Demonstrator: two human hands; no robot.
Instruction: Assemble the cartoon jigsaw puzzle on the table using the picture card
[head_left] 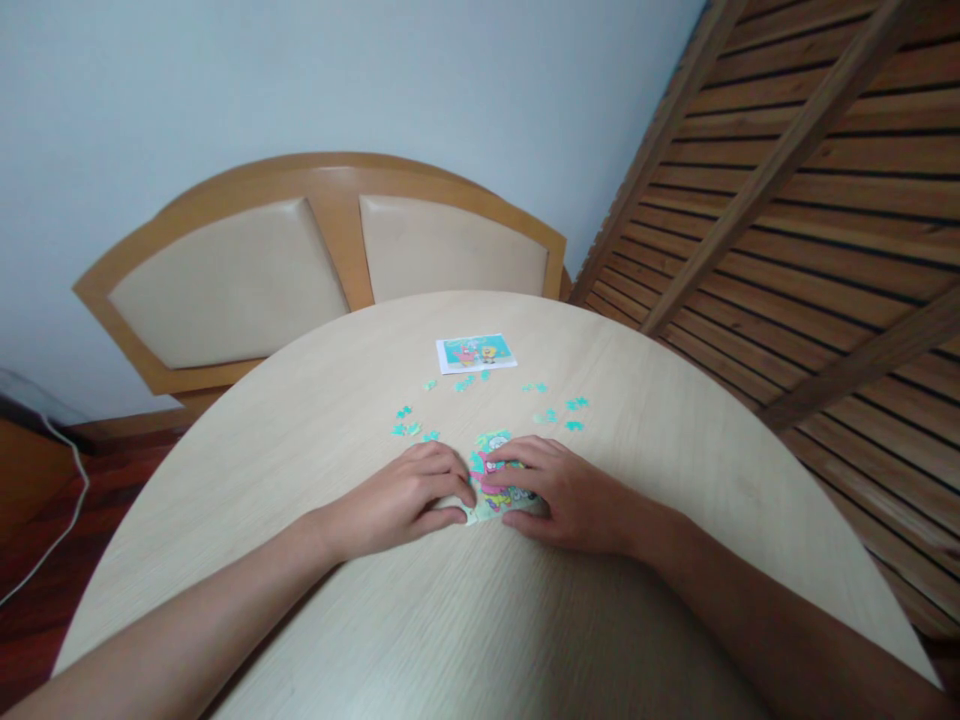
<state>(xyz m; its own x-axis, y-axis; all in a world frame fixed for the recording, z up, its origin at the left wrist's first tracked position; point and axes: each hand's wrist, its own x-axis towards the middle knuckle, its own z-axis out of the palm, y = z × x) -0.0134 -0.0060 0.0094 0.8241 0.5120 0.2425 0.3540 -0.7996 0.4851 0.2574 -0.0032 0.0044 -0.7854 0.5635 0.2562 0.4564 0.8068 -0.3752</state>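
A partly assembled jigsaw puzzle [495, 505] with pink, yellow and green cartoon figures lies flat on the table in front of me. My left hand [429, 490] rests at its left edge, fingers bent and the thumb a little apart from them. Over the right part of the puzzle lies my right hand [562, 488], its fingers spread on the surface and the thumb at the lower edge. That hand covers some of the picture. Whether a loose piece sits under either set of fingertips is hidden.
Loose teal puzzle pieces lie in groups beyond my hands, some at the left [405, 429] and some at the right [576, 404]. Behind them is a cartoon picture card [478, 353]. A padded bench [240, 280] stands past the round table [337, 620]; a slatted wooden screen [787, 200] is at right.
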